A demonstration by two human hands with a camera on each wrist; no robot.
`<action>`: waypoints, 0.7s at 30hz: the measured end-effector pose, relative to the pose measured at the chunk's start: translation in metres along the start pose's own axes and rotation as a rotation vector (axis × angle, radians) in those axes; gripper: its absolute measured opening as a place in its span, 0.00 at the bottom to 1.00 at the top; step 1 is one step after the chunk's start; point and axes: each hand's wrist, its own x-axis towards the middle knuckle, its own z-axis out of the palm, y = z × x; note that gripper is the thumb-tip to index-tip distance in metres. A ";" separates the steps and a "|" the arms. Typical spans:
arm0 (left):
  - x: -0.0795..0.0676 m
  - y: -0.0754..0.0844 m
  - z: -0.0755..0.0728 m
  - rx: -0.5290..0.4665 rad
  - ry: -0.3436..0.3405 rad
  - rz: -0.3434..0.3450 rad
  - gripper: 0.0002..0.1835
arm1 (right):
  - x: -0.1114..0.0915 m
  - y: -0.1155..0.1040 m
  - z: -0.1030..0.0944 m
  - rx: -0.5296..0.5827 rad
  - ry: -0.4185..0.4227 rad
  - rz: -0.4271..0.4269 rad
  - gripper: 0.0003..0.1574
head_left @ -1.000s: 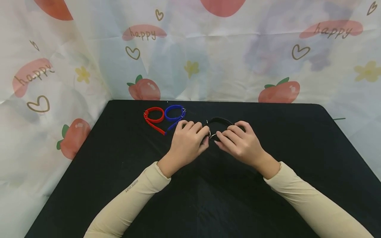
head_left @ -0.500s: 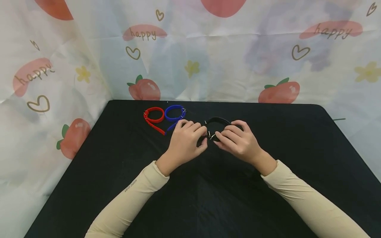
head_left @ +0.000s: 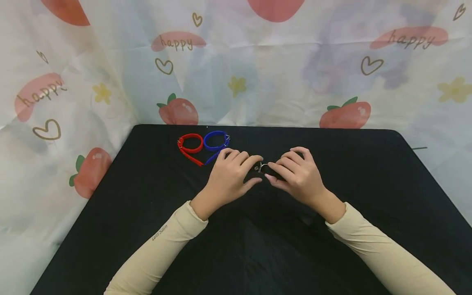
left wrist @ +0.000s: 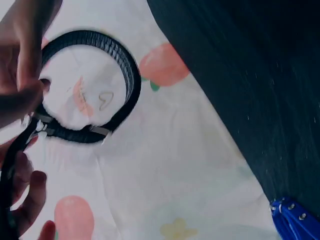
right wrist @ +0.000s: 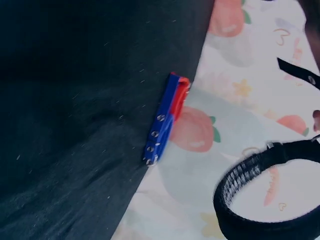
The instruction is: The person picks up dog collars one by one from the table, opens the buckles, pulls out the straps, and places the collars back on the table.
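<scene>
A black collar [left wrist: 132, 82] with a metal buckle and textured inner side is held up between my hands, forming a loop. In the head view my right hand [head_left: 300, 176] pinches it just beside the buckle ring. My left hand [head_left: 229, 172] is at its other side, index finger and thumb spread apart around the strap near the buckle. Left fingers [left wrist: 34, 192] lie beside the hanging strap in the left wrist view. The free strap tail [right wrist: 295, 70], with a metal-rimmed hole, sticks out in the right wrist view. Fingers hide much of the loop in the head view.
Farther left on the black-covered table [head_left: 236, 254] lie a red collar [head_left: 189, 150] and a blue collar [head_left: 216, 141], side by side with their tails angled toward each other. My left hand partly covers the blue tail. A patterned curtain [head_left: 276, 82] stands behind.
The left thumb and index finger have parted from their earlier pinch. The black loop, earlier visible beyond the hands in the head view, has turned out of sight there.
</scene>
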 end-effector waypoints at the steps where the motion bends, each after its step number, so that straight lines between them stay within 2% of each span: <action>1: 0.001 0.000 0.000 -0.004 0.000 0.018 0.18 | 0.000 0.000 -0.001 0.010 -0.020 0.019 0.20; 7: 0.003 0.001 -0.001 -0.027 0.011 0.015 0.12 | 0.003 -0.002 -0.005 0.131 -0.139 0.105 0.19; 14: 0.006 0.001 -0.006 -0.069 0.027 0.025 0.12 | 0.008 -0.002 -0.006 0.321 -0.183 0.200 0.22; 17: 0.008 0.000 -0.009 -0.083 0.042 0.045 0.12 | 0.009 -0.002 -0.006 0.319 -0.209 0.192 0.23; 21: 0.008 -0.002 -0.012 -0.099 0.046 0.060 0.11 | 0.011 -0.001 -0.008 0.275 -0.228 0.166 0.09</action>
